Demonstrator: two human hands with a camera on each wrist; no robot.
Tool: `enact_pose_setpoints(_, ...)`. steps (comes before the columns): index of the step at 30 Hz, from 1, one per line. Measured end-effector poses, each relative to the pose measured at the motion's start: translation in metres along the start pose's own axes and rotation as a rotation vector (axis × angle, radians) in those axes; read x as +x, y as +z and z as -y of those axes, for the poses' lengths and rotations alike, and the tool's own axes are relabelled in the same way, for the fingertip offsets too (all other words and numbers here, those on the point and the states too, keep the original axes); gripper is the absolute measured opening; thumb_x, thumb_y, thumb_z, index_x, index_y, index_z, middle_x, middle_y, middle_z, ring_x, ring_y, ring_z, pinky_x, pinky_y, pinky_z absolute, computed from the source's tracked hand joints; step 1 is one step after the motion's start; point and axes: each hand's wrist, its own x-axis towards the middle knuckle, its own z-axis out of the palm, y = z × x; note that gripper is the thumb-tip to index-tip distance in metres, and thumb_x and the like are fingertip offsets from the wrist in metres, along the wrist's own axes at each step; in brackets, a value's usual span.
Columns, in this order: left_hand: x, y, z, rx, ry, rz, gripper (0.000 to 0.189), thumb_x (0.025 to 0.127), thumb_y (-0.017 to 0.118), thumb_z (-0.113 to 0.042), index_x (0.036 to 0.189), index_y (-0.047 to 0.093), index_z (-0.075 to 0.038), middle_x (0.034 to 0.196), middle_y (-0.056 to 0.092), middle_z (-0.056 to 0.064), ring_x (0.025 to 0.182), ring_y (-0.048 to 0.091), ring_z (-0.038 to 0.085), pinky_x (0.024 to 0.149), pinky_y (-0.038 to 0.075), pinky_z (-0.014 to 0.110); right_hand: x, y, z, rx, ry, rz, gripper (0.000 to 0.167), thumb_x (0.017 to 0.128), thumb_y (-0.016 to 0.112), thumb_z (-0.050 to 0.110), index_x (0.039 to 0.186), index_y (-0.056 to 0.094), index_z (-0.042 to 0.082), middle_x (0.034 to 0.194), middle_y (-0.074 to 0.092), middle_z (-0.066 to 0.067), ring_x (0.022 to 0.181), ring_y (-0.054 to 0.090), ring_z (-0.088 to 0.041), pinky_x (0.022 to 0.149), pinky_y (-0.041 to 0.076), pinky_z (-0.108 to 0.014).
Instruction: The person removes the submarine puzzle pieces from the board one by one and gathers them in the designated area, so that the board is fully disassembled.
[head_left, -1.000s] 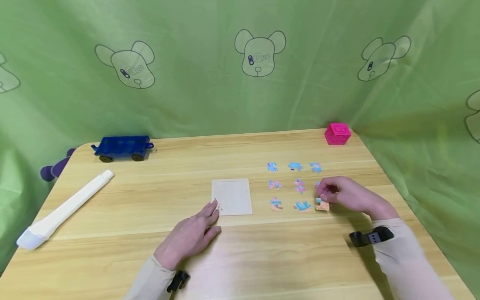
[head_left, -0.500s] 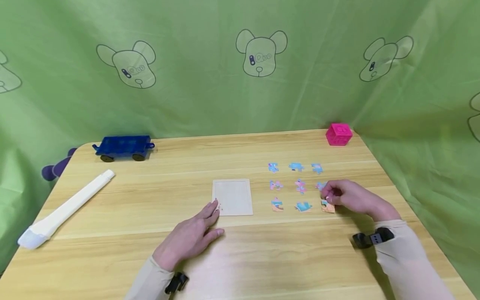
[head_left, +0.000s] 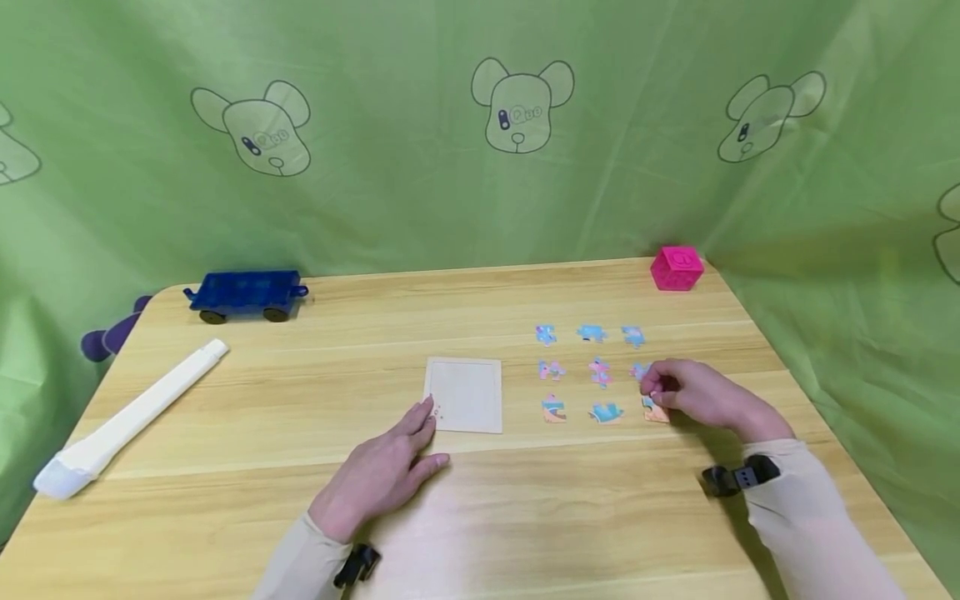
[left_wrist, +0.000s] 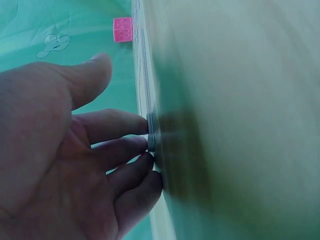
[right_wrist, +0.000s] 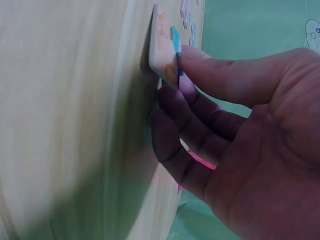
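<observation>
My right hand [head_left: 701, 396] pinches a jigsaw puzzle piece [head_left: 655, 410], orange and blue, between thumb and fingers at the near right corner of the laid-out pieces. In the right wrist view this piece [right_wrist: 164, 50] is tilted, with one side raised off the table. My left hand [head_left: 382, 475] lies with fingers extended, its fingertips on the near left corner of a pale square puzzle frame [head_left: 467, 395]. The other jigsaw pieces [head_left: 599, 372], blue, pink and orange, lie apart from one another in three rows right of the frame.
A pink cube [head_left: 677, 268] stands at the far right corner. At the far left is a blue toy wagon [head_left: 245, 295] with dark wheels. A long white object [head_left: 135, 421] lies along the left side. Green printed cloth [head_left: 390, 200] hangs behind the wooden table [head_left: 525, 525].
My right hand and the pinched piece have shifted slightly to the right, uncovering more of the blue piece behind it. The left hand stays on the frame, which has turned very slightly.
</observation>
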Motion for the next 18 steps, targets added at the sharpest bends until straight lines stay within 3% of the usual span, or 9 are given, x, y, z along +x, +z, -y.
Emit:
enact_pose_setpoints(8, 0.0, 0.0, -0.003, 0.015, -0.022, -0.004, 0.064, 0.1, 0.056, -0.04, 0.142, 0.045, 0.007, 0.155, 0.03, 0.019, 0.135, 0.041, 0.033, 0.1, 0.046, 0.047, 0.0, 0.001, 0.005, -0.037, 0.047, -0.082, 0.01, 0.096, 0.062, 0.011, 0.102, 0.065, 0.003, 0.092, 0.06, -0.004, 0.085, 0.054, -0.02, 0.074, 0.048, -0.037)
enact_pose_setpoints(18, -0.001, 0.002, -0.003, 0.042, -0.033, -0.023, 0.062, 0.1, 0.058, -0.038, 0.14, 0.047, 0.008, 0.154, 0.032, 0.02, 0.134, 0.043, 0.032, 0.098, 0.047, 0.046, -0.006, 0.005, 0.011, -0.014, 0.049, -0.096, 0.017, 0.1, 0.058, 0.017, 0.106, 0.064, 0.003, 0.098, 0.061, -0.005, 0.09, 0.055, -0.022, 0.078, 0.048, -0.039)
